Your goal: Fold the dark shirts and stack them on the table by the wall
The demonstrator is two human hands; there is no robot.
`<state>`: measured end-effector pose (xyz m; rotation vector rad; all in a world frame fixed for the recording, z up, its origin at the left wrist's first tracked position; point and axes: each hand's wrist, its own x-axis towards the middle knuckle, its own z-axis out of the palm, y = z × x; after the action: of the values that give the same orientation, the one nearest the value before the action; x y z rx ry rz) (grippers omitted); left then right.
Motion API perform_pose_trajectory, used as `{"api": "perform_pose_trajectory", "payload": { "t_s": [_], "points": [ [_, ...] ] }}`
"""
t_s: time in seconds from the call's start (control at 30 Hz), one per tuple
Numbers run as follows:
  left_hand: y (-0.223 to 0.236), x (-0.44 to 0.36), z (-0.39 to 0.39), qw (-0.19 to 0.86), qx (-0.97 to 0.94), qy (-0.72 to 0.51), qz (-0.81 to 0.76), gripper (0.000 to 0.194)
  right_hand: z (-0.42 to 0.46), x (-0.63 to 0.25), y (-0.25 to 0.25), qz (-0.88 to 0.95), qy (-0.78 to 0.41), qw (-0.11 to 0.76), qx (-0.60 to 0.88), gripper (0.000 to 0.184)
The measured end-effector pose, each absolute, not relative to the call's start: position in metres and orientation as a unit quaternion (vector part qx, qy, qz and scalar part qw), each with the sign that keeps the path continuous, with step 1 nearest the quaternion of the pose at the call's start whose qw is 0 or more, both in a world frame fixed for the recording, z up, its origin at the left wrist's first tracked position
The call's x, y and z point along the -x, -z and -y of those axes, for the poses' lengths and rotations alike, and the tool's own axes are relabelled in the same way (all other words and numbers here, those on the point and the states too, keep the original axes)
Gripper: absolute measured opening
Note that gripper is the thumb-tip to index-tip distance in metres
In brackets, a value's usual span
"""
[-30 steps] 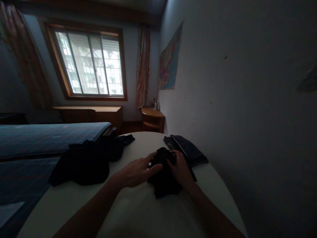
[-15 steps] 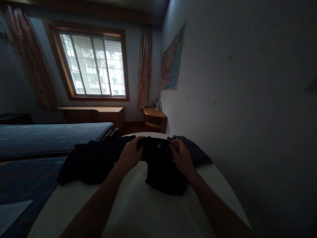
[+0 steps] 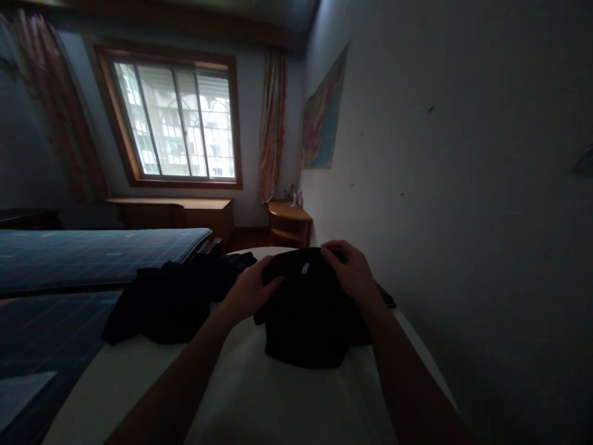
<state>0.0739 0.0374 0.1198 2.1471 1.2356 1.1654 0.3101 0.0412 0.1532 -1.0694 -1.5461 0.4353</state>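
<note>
Head view: a crumpled dark garment lies on the desk, left of the fingers of the left hand. Those fingers grasp the upper left edge of a black garment, positioned between both sets of fingers, pale label near its top. Right hand: fingers grip its upper right edge; right of them, dark cloth, partly hidden

On my remote feed I note a home, apparently a bedroom: plaid mattress, patterned curtain, window, wooden desk, wall map.
</note>
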Motion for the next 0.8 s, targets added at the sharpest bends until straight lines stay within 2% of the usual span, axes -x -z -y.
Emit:
{"api": "perform_pose_trajectory", "payload": {
  "t_s": [0.1,0.2,0.23,0.27,0.3,0.4,0.47,0.63,0.8],
  "points": [
    [-0.125,-0.074,-0.038,0.175,-0.751,-0.427,-0.473,0.028,-0.039,-0.313,-0.154,0.671,-0.214,0.551,0.448,0.039],
    [-0.130,-0.072,-0.036,0.160,-0.716,-0.468,-0.492,0.030,-0.032,-0.315,-0.156,0.714,-0.297,0.494,0.397,0.077],
    [-0.131,-0.071,-0.036,0.156,-0.707,-0.479,-0.497,0.031,-0.029,-0.315,-0.157,0.726,-0.312,0.472,0.391,0.082],
    [-0.132,-0.069,-0.036,0.155,-0.698,-0.486,-0.502,0.031,-0.028,-0.316,-0.157,0.734,-0.317,0.452,0.396,0.079],
    [-0.131,-0.067,-0.036,0.156,-0.692,-0.490,-0.507,0.031,-0.028,-0.317,-0.157,0.739,-0.314,0.434,0.409,0.069],
    [-0.129,-0.062,-0.038,0.179,-0.683,-0.490,-0.511,0.032,-0.033,-0.322,-0.154,0.743,-0.283,0.392,0.463,0.026],
    [-0.125,-0.060,-0.040,0.203,-0.692,-0.474,-0.505,0.034,-0.040,-0.326,-0.149,0.737,-0.239,0.385,0.501,0.014],
    [-0.103,-0.060,-0.048,0.283,-0.732,-0.392,-0.479,0.043,-0.062,-0.334,-0.122,0.716,-0.117,0.386,0.570,0.019],
    [-0.075,-0.068,-0.046,0.283,-0.781,-0.228,-0.509,0.075,-0.072,-0.340,-0.093,0.709,-0.184,0.281,0.620,0.033]
  ]
}}
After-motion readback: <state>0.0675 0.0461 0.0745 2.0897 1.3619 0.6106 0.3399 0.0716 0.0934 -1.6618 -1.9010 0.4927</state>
